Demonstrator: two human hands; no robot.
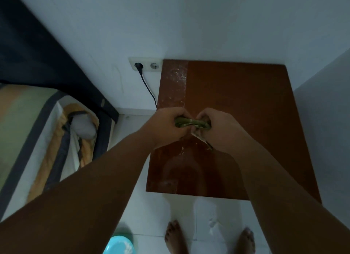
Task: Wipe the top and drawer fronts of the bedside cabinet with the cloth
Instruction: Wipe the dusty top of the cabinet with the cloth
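Observation:
The bedside cabinet's brown top fills the middle right of the view, seen from above. A wet, streaky strip runs down its left side. A green cloth is bunched and twisted above the top, gripped at both ends. My left hand is closed on its left end and my right hand on its right end, with a pale corner of cloth hanging below the right hand. The drawer fronts are hidden from this angle.
A wall socket with a black plug and cable sits left of the cabinet. A bed with striped bedding and a dark headboard is at left. A turquoise basin stands on the white floor near my bare feet.

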